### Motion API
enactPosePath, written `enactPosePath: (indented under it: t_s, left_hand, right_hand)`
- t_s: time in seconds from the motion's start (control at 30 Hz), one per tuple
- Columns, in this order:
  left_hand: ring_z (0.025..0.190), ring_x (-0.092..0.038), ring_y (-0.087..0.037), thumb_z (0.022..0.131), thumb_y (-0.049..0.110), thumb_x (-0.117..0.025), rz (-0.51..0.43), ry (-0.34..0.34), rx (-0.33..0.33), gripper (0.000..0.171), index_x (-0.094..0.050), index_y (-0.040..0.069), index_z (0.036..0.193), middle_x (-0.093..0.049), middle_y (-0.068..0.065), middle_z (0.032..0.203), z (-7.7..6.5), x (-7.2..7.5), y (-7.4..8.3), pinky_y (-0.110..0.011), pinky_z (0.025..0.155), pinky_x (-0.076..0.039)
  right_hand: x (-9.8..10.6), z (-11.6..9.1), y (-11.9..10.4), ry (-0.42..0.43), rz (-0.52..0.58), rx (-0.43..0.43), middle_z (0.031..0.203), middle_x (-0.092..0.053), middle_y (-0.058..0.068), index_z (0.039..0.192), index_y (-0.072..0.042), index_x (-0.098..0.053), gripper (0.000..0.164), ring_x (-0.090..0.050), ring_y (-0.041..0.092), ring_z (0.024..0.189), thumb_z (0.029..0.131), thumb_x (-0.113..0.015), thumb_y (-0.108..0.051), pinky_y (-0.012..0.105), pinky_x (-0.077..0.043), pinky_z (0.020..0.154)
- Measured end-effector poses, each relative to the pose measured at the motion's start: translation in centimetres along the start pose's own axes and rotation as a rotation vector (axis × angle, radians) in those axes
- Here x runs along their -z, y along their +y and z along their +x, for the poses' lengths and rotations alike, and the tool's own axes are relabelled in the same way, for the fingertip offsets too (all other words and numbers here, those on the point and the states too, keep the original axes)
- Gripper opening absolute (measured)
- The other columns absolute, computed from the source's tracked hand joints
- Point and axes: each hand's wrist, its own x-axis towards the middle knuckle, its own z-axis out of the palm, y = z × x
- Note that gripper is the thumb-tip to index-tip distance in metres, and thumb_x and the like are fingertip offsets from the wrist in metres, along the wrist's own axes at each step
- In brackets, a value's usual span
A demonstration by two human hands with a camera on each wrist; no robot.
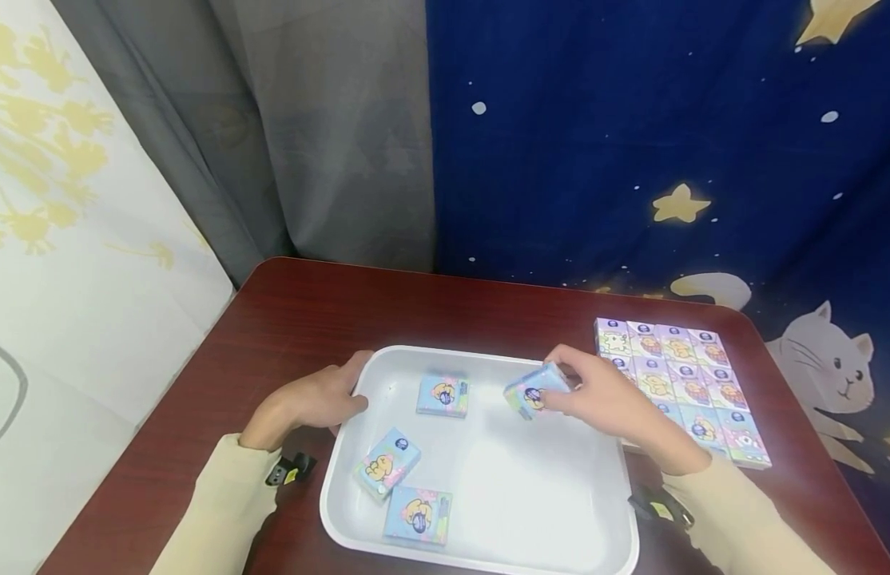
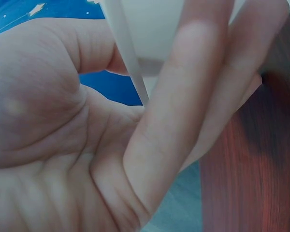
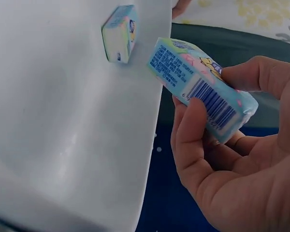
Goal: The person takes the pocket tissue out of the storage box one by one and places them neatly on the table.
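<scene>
My right hand point(image 1: 609, 399) pinches a small light-blue tissue pack point(image 1: 522, 391) between thumb and fingers, tilted over the far right part of a white tray point(image 1: 517, 487). In the right wrist view, a barcode and small print show on the side of the held pack point(image 3: 183, 72). With my left hand point(image 1: 319, 399) I grip the tray's far left corner, the rim between thumb and fingers in the left wrist view. Three similar packs lie in the tray's left half: one at the back point(image 1: 443, 394), one turned askew point(image 1: 389, 461), one near the front point(image 1: 418, 515).
To the right of the tray, several purple and blue packs point(image 1: 653, 385) stand in tight rows on the dark red wooden table point(image 1: 272, 319). My right forearm reaches across the rows' near left part. Grey and blue star-print curtains point(image 1: 560, 160) hang behind the table.
</scene>
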Motion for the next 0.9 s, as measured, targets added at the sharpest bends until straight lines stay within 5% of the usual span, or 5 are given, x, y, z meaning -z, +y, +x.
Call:
enactPosePath:
  t_s: [0.47, 0.7, 0.9]
  left_hand:
    - [0.081, -0.079, -0.028, 0.102, -0.002, -0.064, -0.005, -0.002, -0.017, 0.075, -0.023, 0.007, 0.165, -0.071, -0.019, 0.111, 0.0, -0.1, -0.4, -0.045, 0.06, -0.067]
    - [0.082, -0.078, -0.028, 0.102, -0.002, -0.064, -0.006, -0.005, -0.015, 0.076, -0.022, 0.008, 0.165, -0.071, -0.019, 0.111, 0.1, 0.0, -0.5, -0.045, 0.06, -0.067]
    - [0.082, -0.078, -0.028, 0.102, -0.002, -0.064, 0.0, 0.001, 0.015, 0.074, -0.024, 0.005, 0.164, -0.071, -0.018, 0.111, 0.2, 0.1, -0.3, -0.046, 0.061, -0.068]
  right_hand:
    - [3.2, -4.2, 4.0, -0.003, 0.168, -0.147, 0.114, -0.074, 0.007, 0.139, -0.006, -0.062, 0.039, -0.071, 0.023, 0.098, 0.104, -0.07, -0.023, 0.037, -0.061, 0.084]
    - [4.1, -6.5, 6.5, -0.068, 0.384, -0.123, 0.124, -0.07, 0.016, 0.15, 0.007, -0.049, 0.045, -0.074, 0.025, 0.099, 0.11, -0.06, -0.012, 0.035, -0.065, 0.085]
    - [4.3, -8.2, 8.0, -0.053, 0.38, -0.181, 0.134, -0.067, 0.014, 0.16, 0.004, -0.041, 0.058, -0.073, 0.022, 0.102, 0.111, -0.061, -0.017, 0.033, -0.063, 0.087]
